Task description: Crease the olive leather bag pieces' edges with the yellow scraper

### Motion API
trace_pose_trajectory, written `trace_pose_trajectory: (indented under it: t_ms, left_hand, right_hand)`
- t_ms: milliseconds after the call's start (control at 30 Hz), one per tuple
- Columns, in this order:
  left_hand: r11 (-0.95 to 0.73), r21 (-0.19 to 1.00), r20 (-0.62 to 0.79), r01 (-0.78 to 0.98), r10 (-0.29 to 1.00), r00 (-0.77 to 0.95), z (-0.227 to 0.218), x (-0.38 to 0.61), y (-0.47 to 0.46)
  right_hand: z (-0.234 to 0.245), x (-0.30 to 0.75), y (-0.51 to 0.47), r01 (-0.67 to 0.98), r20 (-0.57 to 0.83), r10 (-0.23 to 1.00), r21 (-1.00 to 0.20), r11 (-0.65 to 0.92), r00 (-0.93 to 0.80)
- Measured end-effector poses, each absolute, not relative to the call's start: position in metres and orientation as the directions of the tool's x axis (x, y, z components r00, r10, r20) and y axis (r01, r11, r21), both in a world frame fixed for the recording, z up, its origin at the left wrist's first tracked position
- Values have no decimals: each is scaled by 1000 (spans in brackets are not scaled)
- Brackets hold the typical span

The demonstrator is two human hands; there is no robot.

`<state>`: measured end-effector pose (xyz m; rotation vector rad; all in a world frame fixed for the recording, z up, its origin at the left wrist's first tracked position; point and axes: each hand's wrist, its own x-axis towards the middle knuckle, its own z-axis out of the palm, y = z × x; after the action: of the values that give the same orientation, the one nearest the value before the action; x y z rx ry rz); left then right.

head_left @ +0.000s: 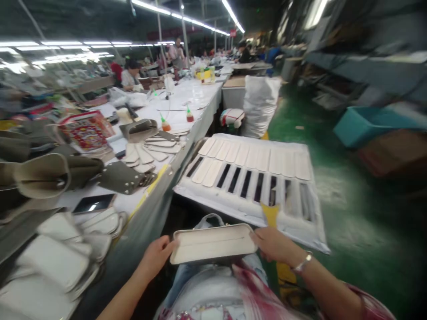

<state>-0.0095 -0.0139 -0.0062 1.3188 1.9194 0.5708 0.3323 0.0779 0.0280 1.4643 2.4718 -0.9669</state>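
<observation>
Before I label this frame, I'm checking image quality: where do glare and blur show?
In the head view, ceiling tubes glare white and the phone carries a bright reflection; in that view, the turquoise bin is smeared, while the held cream piece looks clearer.

Tube lights [232, 16] glare above the long white table [203, 94] — its top bright, the green floor [293, 118] right of it dimmer, blurred.
</observation>
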Motion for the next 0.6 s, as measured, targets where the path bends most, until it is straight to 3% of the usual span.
trace_pose_trajectory:
  t_ms: [67,167,233,333,467,600]
  left_hand:
    - [201,563,-70,802,978,-196,2,4,-13]
    - [-190,508,171,840,978,118,15,43,-10]
    - [-406,497,182,767,913,365,21,75,-4]
    - [-541,471,50,697,805,591,21,112,11]
    - [-578,405,-86,708,747,659,15,126,26]
    - [-592,391,-82,705,740,667,15,123,30]
  right_hand:
    - [23,337,76,826,-497,732,-541,160,-467]
    - [8,344,73,689,-634,636,-693,-213,-441]
    - [-2,346,71,582,-700,549,-702,-410,-457]
    - [-9,347,71,493,-739,497,-674,-551,-454]
    - [-7,346,72,505,-719,635,-674,-540,-281]
    - [5,340,67,722,-553,783,-661,-205,-284]
